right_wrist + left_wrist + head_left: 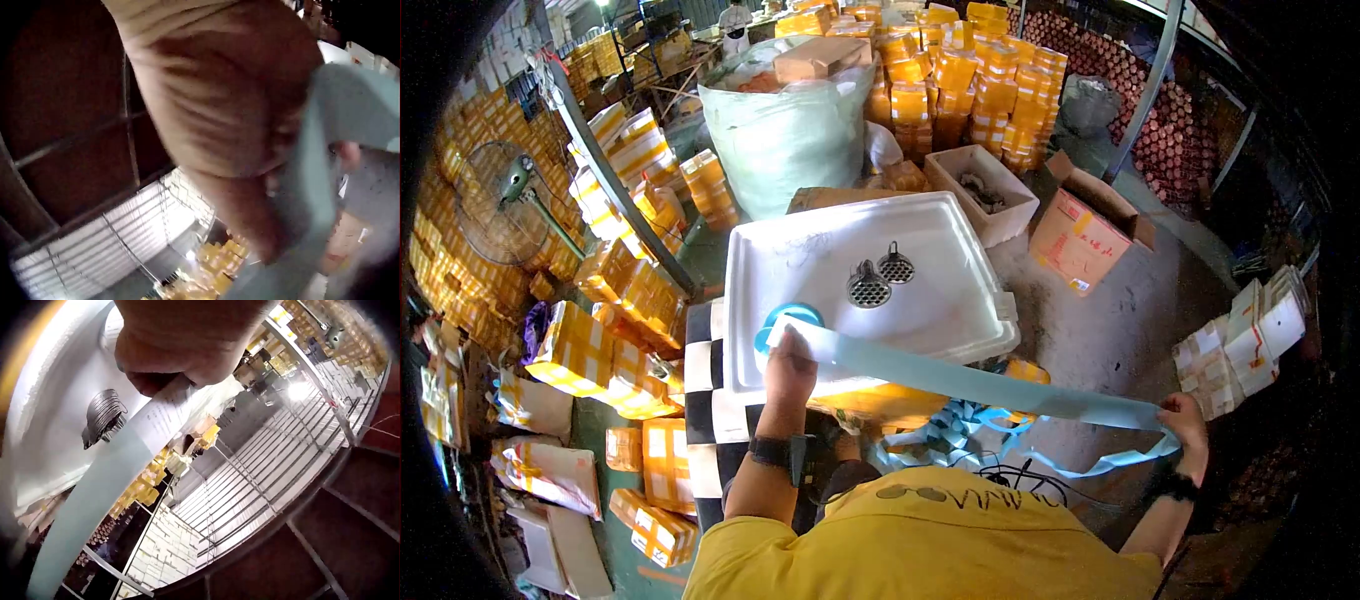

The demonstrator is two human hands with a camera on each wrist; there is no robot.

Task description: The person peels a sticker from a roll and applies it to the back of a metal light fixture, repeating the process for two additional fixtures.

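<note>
A long pale blue strip [990, 392] stretches between the two hands above the near side of a white foam tray [850, 215]. My left hand [790, 372] pinches its end over the tray's near left corner, where a printed white section [164, 419] shows by the fingers in the left wrist view. Out to the right, my right hand [1188, 425] grips the strip, which folds back below it. A blue ring [803, 312] lies in the tray behind my left hand. Farther in are two dark metal pieces with perforated round faces [869, 290].
Loose blue strips [945, 440] lie tangled below the tray. Behind it stand a large wrapped sack [785, 140], a foam box [980, 190] and an open carton [1090, 225]. Yellow-taped boxes [610, 350] are stacked at the left, near a fan [505, 200].
</note>
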